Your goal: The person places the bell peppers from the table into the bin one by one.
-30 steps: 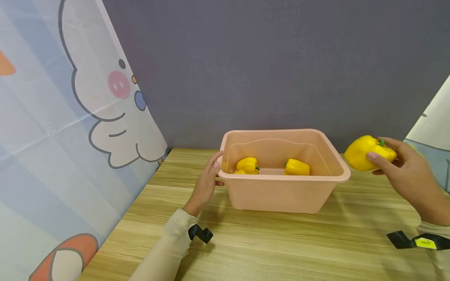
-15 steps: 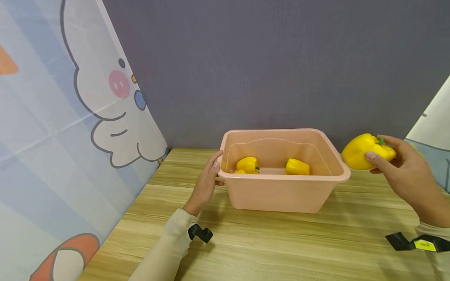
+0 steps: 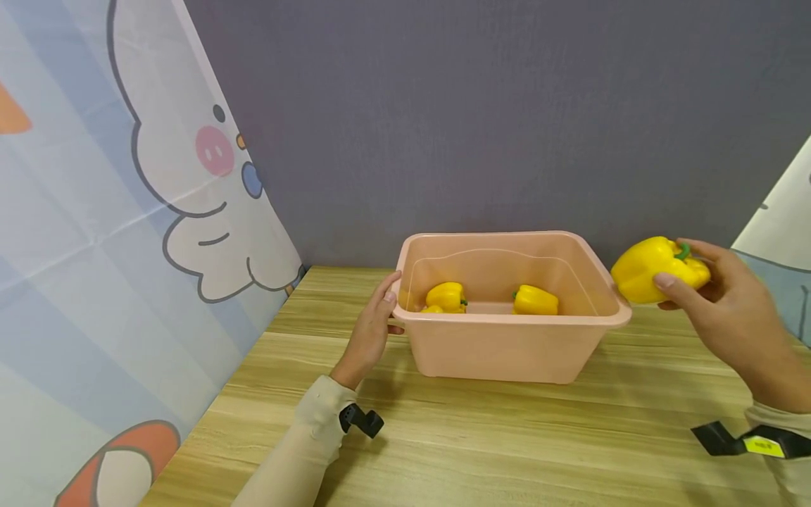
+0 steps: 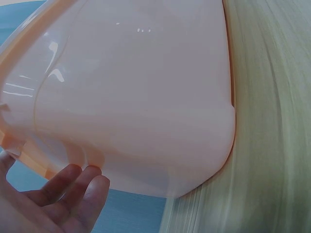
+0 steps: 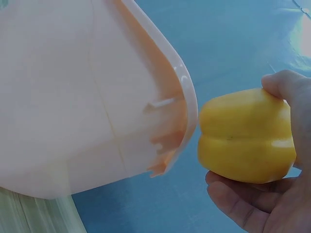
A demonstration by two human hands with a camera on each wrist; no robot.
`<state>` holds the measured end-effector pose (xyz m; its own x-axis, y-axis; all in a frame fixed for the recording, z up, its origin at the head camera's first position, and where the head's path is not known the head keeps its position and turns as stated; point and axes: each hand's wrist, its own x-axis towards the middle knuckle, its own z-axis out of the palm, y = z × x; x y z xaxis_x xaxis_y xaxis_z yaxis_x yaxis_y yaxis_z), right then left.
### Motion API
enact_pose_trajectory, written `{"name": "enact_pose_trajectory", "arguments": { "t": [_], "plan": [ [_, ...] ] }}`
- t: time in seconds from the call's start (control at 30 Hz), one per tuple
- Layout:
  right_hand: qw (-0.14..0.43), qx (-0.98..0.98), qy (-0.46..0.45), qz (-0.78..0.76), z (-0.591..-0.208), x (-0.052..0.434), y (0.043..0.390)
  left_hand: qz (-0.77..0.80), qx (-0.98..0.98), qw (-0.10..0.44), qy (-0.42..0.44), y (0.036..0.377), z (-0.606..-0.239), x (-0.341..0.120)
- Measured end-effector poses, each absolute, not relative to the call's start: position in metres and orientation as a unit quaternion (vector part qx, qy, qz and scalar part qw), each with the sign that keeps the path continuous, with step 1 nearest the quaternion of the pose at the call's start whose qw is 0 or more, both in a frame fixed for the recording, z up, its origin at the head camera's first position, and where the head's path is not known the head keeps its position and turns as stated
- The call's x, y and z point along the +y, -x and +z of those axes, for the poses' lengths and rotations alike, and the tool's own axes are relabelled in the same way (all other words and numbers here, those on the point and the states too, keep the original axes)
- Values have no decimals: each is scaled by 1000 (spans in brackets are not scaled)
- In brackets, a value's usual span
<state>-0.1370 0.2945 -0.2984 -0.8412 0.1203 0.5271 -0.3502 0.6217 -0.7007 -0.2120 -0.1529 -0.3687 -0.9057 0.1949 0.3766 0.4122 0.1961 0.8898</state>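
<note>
A peach plastic tub point(image 3: 507, 348) stands on the wooden table, with two yellow peppers point(image 3: 446, 298) point(image 3: 535, 301) lying inside. My left hand point(image 3: 374, 325) rests with straight fingers against the tub's left end, fingertips at the rim; the left wrist view shows those fingers point(image 4: 80, 187) touching the tub wall point(image 4: 141, 97). My right hand point(image 3: 716, 303) grips a third yellow pepper point(image 3: 652, 269) just beyond the tub's right rim, slightly above it. In the right wrist view the pepper point(image 5: 245, 136) sits in my fingers beside the rim point(image 5: 187, 92).
The wooden table point(image 3: 481, 443) runs to a grey wall point(image 3: 507, 113) behind the tub. A cartoon-printed cloth point(image 3: 127, 225) hangs along the left edge, and another pale cloth point(image 3: 779, 218) shows at the far right.
My right hand has carried the pepper a little up and to the left, closer to the tub's right rim. The left hand and the tub have stayed put.
</note>
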Motion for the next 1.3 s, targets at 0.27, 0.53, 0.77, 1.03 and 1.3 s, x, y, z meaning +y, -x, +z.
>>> {"name": "enact_pose_trajectory", "arguments": {
  "t": [0.27, 0.53, 0.77, 1.03, 1.3],
  "plan": [
    [284, -850, -81, 436, -300, 291, 137, -599, -772, 90, 193, 213, -370, -152],
    [283, -843, -98, 446, -298, 284, 137, -601, -770, 89, 196, 214, -370, -152],
    [275, -849, -108, 438, -297, 282, 138, -606, -764, 91, 201, 213, -371, -152],
    [252, -865, -108, 421, -286, 278, 144, -597, -771, 101, 199, 211, -369, -153],
    [225, -878, -104, 410, -272, 275, 152, -589, -777, 99, 198, 212, -368, -155]
  ]
}}
